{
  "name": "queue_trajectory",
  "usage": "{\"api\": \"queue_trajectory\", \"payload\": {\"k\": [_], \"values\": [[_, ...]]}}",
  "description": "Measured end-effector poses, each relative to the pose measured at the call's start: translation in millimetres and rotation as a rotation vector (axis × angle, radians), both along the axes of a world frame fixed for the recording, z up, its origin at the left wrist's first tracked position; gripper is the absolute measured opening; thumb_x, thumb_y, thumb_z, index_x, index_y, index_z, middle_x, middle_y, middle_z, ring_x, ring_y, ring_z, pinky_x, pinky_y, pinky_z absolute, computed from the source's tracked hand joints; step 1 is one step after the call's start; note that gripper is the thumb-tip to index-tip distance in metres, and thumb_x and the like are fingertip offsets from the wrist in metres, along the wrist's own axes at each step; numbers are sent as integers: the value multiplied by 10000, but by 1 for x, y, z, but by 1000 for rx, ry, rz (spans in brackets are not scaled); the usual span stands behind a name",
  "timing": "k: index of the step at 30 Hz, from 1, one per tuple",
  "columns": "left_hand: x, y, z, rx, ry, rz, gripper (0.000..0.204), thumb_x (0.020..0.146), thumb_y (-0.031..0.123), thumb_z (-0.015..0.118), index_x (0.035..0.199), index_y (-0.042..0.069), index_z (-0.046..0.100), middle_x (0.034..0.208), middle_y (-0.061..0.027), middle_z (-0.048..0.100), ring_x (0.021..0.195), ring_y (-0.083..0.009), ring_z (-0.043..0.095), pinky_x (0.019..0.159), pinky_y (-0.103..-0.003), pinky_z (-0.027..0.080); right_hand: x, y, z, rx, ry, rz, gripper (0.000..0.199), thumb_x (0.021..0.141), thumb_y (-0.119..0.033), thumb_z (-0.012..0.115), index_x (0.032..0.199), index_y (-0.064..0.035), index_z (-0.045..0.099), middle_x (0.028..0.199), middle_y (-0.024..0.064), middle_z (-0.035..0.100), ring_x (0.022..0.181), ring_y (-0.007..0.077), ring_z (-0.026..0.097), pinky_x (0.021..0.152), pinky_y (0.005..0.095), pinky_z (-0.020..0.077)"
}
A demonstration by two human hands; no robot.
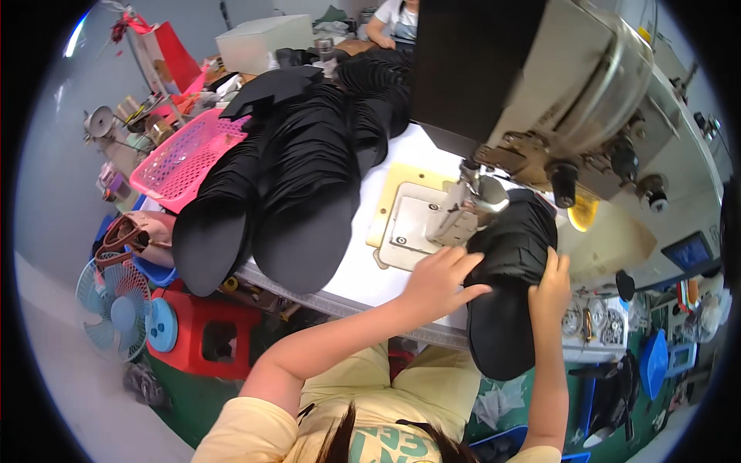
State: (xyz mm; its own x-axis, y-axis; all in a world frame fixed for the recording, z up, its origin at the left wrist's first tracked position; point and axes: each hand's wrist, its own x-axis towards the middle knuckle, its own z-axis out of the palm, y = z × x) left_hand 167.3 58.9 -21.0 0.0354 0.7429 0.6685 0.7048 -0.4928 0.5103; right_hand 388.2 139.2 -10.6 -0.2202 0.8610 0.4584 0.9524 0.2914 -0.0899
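Note:
Fanned black insole-shaped pieces (505, 328) lie in a long overlapping row to the right of the sewing machine head (463, 204), the front one jutting past the table edge. At the row's left side is my left hand (444, 284), its thumb and fingers spread apart and their tips at the edge of the pieces. Along the opposite side rests my right hand (550, 284), with fingers stretched out against that edge. Neither hand is closed round a piece. The lower layers of the row are hidden.
More fanned rows of black pieces (305, 224) cover the table's left. Beside them are a pink basket (166, 158), a fan (116, 309) and a red stool (204, 332). The machine's metal plate (409, 231) lies ahead. Another person (397, 23) sits at the back.

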Motion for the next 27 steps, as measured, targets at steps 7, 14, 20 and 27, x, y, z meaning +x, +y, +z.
{"api": "queue_trajectory", "payload": {"k": [7, 14, 20, 27], "values": [[-194, -37, -4, -77, 644, 940, 453, 707, 154, 716, 1113, 93, 524, 1075, -105, 489, 1078, -287, 456, 878, -431, 340, -13, -63, 43, -33, 20, 171, 712, 693, -26, 744, 1342, -29, 452, 1336, 168, 443, 1209, 350, 457, 1010, 434, 374], [-260, -38, -11, -93, 746, 798, 222, 705, 22, 635, 879, 76, 509, 754, -83, 540, 690, -261, 616, 567, -348, 489, -108, -78, 58, -313, 262, 779, 520, 731, -120, 759, 1205, -25, 567, 1245, 169, 541, 1143, 347, 526, 961, 409, 439], [-212, -56, 22, -262, 385, 645, 222, 733, 63, 682, 845, 52, 492, 781, -149, 597, 703, -388, 616, 596, -469, 486, -263, -79, -33, -1494, 1230, 766, 579, 911, -448, 617, 1207, 44, 546, 1185, 174, 573, 1109, 258, 569, 919, 357, 476], [-213, -95, 17, -208, 274, 421, 190, 752, 148, 735, 850, 37, 616, 863, -112, 546, 905, -294, 532, 778, -393, 438, -345, -48, -58, -1282, 1611, 307, 644, 849, -483, 679, 975, 136, 551, 925, 142, 597, 822, 164, 561, 715, 294, 468]]}}
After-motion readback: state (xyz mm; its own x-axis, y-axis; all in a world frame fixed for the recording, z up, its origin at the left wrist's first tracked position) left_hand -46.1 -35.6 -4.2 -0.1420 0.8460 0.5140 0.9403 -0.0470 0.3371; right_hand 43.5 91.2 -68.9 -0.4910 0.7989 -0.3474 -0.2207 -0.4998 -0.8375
